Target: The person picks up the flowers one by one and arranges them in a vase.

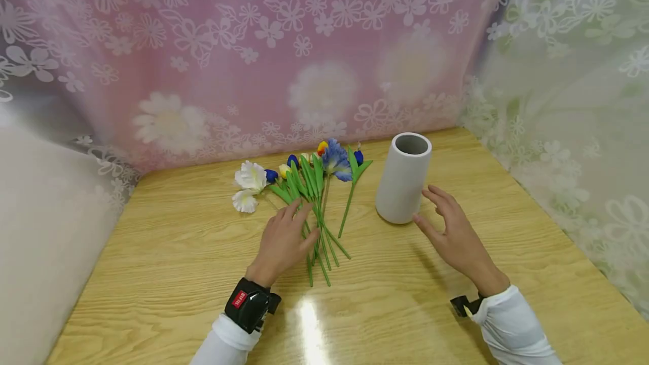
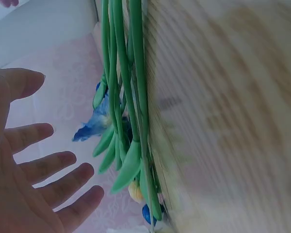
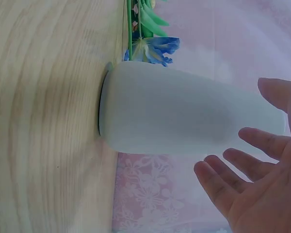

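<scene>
Flowers (image 1: 309, 179) lie loose near the table's (image 1: 177, 241) far edge, a bit left of middle, stems crossing toward the near edge. Leftmost: white blooms (image 1: 252, 176). Then a black wrist strap (image 1: 253, 307) with a red label (image 1: 239, 299), white letters too small to read surely. Left hand (image 1: 284, 241) over the stems, apart from them in the left wrist view; grip wide, fingers spread. Next, blue ruffled bloom (image 1: 336, 160) at the bunch's right, then one separate stem (image 1: 347, 207) with a blue bud. White vase (image 1: 400, 185) stands upright toward the far right corner, mouth up. Right hand (image 1: 458, 238) just beside its right side, grip wide, thumb and fingers parted; can't tell if fingertips touch.
</scene>
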Motion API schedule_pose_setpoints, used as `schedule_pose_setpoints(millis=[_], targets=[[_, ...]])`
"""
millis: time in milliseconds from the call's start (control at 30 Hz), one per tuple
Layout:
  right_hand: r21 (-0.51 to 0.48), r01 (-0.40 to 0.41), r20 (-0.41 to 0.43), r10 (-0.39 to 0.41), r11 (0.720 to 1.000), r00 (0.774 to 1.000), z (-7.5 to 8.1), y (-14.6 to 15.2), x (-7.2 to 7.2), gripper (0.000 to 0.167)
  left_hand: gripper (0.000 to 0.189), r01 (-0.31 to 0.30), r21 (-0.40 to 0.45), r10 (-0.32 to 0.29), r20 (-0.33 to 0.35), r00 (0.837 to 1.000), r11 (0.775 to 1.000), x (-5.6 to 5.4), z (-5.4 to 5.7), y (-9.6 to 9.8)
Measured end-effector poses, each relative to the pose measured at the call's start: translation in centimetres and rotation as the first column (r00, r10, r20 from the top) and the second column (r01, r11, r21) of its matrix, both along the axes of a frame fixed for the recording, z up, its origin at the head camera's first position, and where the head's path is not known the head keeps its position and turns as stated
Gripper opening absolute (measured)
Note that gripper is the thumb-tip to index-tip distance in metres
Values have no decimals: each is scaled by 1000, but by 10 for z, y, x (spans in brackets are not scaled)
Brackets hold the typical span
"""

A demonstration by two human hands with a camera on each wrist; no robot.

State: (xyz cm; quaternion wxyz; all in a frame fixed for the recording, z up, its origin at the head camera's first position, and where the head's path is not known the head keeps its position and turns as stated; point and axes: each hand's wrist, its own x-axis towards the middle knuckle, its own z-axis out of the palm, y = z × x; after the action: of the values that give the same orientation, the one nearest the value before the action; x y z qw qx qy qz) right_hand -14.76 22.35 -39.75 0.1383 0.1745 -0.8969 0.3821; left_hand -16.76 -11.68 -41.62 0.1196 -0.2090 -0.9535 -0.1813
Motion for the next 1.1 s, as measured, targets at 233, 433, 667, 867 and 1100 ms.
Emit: schedule_pose_setpoints(millis=[233,433,667,867,1100], targets=[[-34,-5,10,5,999,1000,0,2,0,55,50,41,9,-41,9,999,999,-15,2,14],[-41,-10,27,11,999,1000,-2,3,-2,56,49,73,5,-73,67,995,997,-28,7,31],[-78,-9,80,15,997,997,-8,6,-10,65,48,97,-11,-95,104,990,995,-39,4,45],[-125,12,173,10,992,985,-10,6,-24,80,46,69,4,-69,112,991,998,-42,0,48],[-173,39,229,1,984,973,-13,3,-44,100,44,67,27,-70,93,993,997,-43,-3,49]])
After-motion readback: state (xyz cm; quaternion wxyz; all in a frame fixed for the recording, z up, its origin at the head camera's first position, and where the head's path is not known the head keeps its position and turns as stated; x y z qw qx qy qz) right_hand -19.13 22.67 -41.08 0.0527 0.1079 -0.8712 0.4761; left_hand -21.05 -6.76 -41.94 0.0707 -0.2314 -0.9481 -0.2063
